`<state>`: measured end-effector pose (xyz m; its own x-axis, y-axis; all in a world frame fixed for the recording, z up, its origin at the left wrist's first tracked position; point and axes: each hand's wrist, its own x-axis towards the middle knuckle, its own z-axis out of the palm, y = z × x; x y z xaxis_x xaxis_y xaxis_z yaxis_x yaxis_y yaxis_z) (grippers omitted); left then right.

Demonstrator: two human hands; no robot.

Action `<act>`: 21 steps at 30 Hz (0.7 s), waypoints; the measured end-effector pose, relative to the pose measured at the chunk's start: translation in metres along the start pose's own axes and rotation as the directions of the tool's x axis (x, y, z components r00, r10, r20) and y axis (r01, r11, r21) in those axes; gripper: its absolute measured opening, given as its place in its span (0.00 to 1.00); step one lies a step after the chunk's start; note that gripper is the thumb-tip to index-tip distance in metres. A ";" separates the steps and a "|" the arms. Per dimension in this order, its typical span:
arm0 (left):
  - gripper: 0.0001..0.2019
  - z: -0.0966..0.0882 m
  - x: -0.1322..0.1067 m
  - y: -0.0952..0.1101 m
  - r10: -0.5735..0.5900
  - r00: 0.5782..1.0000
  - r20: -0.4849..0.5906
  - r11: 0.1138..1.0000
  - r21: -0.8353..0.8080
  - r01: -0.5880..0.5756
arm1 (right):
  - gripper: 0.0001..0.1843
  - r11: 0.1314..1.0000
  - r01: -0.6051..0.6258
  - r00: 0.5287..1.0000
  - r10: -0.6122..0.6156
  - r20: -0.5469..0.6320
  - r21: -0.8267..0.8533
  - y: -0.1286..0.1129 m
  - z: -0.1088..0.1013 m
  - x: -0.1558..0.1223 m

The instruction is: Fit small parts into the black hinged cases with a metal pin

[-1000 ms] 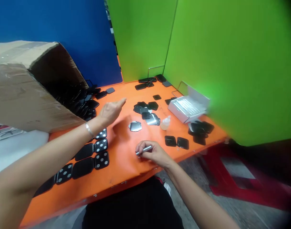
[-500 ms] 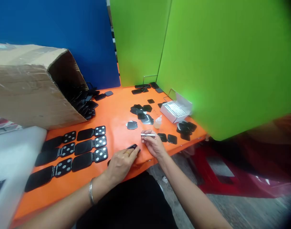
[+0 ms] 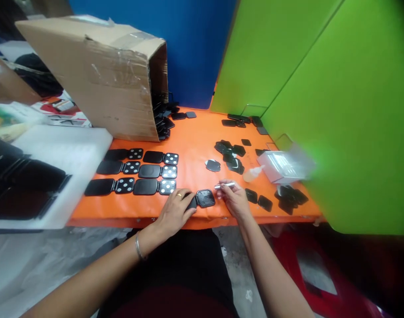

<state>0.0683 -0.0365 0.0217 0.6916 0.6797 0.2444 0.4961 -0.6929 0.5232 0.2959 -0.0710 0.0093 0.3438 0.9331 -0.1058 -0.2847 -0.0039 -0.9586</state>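
At the front edge of the orange table, my left hand [image 3: 178, 211] grips a black hinged case [image 3: 206, 198], its fingers over one half. The square half lies unfolded to the right, dark and without white dots. My right hand [image 3: 234, 198] pinches a slim silver-white pen-like stick [image 3: 226, 185] just right of the case. To the left, in two columns, lie several similar opened cases [image 3: 145, 186], their square halves marked with white dots [image 3: 168, 186]. Beyond my hands sits a small stack of grey square plates [image 3: 213, 165].
A cardboard box [image 3: 122, 84] spills black pieces at the back left. A dropper bottle [image 3: 253, 173], a white box [image 3: 278, 168] and loose black squares [image 3: 290, 198] are on the right. Green panels [image 3: 348, 110] border the table; a white tray [image 3: 85, 137] stands left.
The view has swung left, showing more of the white tray. The case's square half now lies unfolded in plain sight beside my left hand. My right hand still holds the stick.
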 end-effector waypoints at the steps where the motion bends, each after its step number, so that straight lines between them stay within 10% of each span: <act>1: 0.17 0.001 0.002 -0.002 0.012 1.000 0.003 1.000 -0.018 -0.012 | 0.16 0.999 0.012 1.000 -0.012 0.001 -0.048 0.000 0.001 -0.002; 8: 0.22 0.007 0.004 -0.008 0.022 1.000 0.001 0.997 -0.075 -0.022 | 0.16 0.895 0.087 0.995 -0.054 0.088 -0.437 -0.010 0.022 -0.020; 21: 0.19 0.007 -0.001 0.000 -0.037 0.998 -0.047 0.995 -0.093 0.033 | 0.12 0.743 0.176 0.980 -0.066 0.190 -0.646 -0.003 0.021 -0.042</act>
<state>0.0712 -0.0389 0.0152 0.6470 0.7157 0.2630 0.4675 -0.6449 0.6046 0.2633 -0.1023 0.0226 0.1859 0.9825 0.0102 0.4274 -0.0715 -0.9013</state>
